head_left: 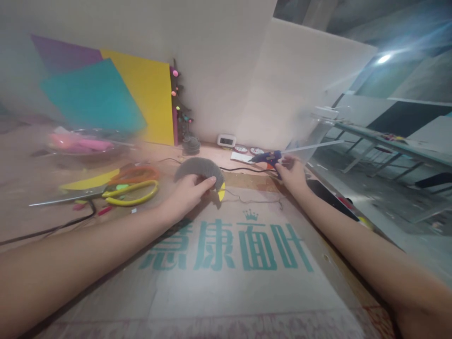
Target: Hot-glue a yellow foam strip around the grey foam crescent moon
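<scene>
At eleven o'clock, our left hand (189, 190) clasps a grey fuzzy crescent (199, 167); our right hand (294, 175), a blue plastic glue gun (267, 157).

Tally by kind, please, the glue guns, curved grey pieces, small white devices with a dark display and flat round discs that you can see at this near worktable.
Blue plastic glue gun: 1
Curved, fuzzy-looking grey piece: 1
Rounded white device with a dark display: 1
Flat round white discs with reddish rims: 2
Total: 5
</scene>
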`<act>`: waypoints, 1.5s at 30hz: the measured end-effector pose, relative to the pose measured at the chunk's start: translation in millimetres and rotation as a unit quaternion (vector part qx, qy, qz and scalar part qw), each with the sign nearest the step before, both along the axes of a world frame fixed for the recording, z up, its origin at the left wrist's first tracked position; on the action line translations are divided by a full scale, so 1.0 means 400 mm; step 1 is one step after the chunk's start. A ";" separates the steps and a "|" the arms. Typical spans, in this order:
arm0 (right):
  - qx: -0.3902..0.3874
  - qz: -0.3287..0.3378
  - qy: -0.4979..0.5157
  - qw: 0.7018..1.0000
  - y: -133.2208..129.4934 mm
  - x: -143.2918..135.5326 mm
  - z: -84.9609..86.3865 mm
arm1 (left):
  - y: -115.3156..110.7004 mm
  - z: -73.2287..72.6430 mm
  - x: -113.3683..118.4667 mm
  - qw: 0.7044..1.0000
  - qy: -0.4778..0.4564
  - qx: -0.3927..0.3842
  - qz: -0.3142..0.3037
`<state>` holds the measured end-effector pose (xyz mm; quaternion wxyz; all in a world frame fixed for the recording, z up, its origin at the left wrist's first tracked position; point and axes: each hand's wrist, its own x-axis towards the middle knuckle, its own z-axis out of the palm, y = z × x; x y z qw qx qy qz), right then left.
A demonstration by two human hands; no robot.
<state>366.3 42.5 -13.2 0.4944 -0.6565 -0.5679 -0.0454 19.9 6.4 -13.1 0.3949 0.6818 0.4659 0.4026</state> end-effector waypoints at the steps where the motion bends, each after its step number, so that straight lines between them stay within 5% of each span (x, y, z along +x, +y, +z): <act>1: 0.032 -0.022 0.012 0.999 -0.006 -0.004 0.006 | 0.000 -0.001 0.000 1.000 0.001 0.002 0.002; 4: 0.127 -0.056 0.013 0.990 -0.035 -0.031 0.038 | -0.002 0.001 0.002 1.000 0.007 0.008 0.004; 8: 0.139 0.035 0.002 0.990 -0.097 -0.124 0.089 | -0.015 0.019 0.003 1.000 0.013 0.006 -0.011; 10: 0.053 0.155 0.033 0.986 -0.143 -0.194 0.105 | -0.025 0.032 0.003 1.000 0.017 0.007 -0.016; 13: -0.136 0.298 0.095 0.940 -0.221 -0.298 0.107 | -0.038 0.049 0.003 0.999 0.030 -0.003 -0.014; 16: -0.248 0.384 0.159 0.875 -0.274 -0.358 0.089 | -0.043 0.054 0.002 0.999 0.033 -0.009 -0.024; 18: -0.263 0.406 0.176 0.857 -0.282 -0.368 0.076 | -0.042 0.052 0.002 0.999 0.033 -0.005 -0.033; 27: -0.209 0.307 0.004 0.929 -0.248 -0.335 0.067 | -0.043 0.056 0.004 0.998 0.063 -0.007 -0.029; 45: -0.173 0.291 -0.018 0.941 -0.255 -0.337 0.060 | -0.041 0.047 0.000 0.983 0.097 -0.023 -0.154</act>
